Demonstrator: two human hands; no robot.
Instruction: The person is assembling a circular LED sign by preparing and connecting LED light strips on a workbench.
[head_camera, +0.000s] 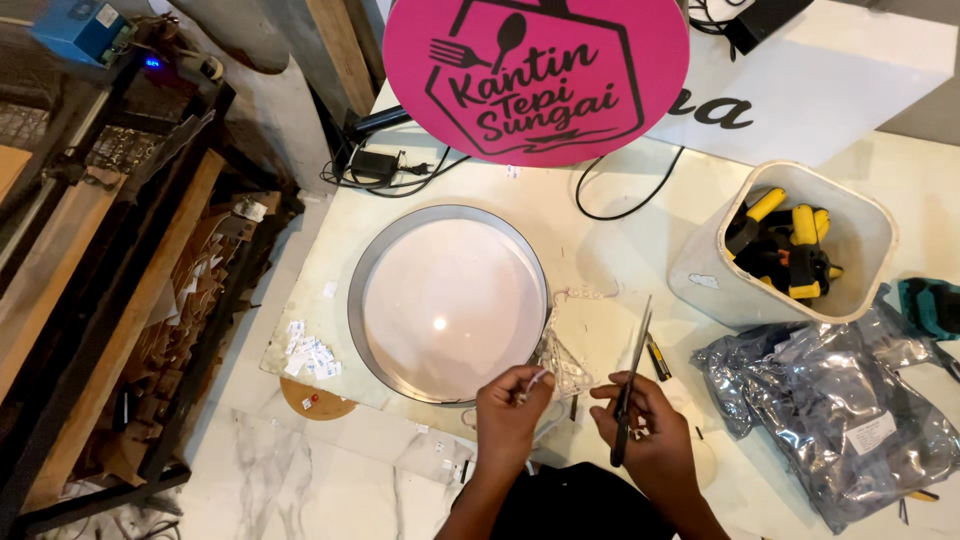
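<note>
My left hand (510, 408) pinches the end of a thin clear strip with small parts on it (560, 362), which runs from the rim of a round shallow metal-edged tray (368, 268) with a white inside. My right hand (645, 432) grips a pair of dark scissors (632, 385), blades pointing up and away, just right of the strip. The two hands sit close together at the near edge of the white table (620, 250).
A round pink sign panel (535, 75) stands behind the tray. A white tub (860, 230) with yellow-and-black clamps is at right, silvery plastic bags (830, 400) lie near it. Black cables and an adapter (375, 163) lie at back. A dark metal frame with wooden planks stands at left.
</note>
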